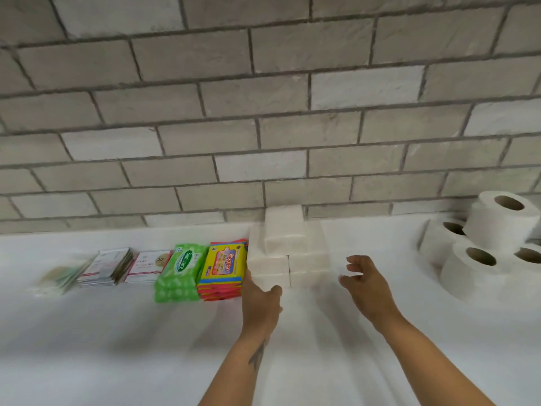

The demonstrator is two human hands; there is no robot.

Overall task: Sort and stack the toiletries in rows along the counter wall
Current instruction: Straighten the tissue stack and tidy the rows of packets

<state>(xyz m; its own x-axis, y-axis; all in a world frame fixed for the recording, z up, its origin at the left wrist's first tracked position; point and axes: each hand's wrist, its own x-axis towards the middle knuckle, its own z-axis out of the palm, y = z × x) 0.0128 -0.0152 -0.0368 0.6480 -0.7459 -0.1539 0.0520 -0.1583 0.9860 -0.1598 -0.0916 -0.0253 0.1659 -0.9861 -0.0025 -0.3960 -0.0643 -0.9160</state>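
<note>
The person seems to be squaring up the white tissue packs (288,253), stacked in tiers against the brick wall (263,112). The left hand (260,300) is lying against the stack's lower left corner, fingers straight and holding nothing. The right hand (364,278) is hovering just right of the stack, fingers loosely curled and empty. Next, I judge, both hands should be pressing inward gently, since the top pack is sitting slightly askew. Left of the left hand, the wipe packs (202,268) are standing in stacks on the table (117,347); the paper rolls (483,244) are piled well to the right of the right hand.
</note>
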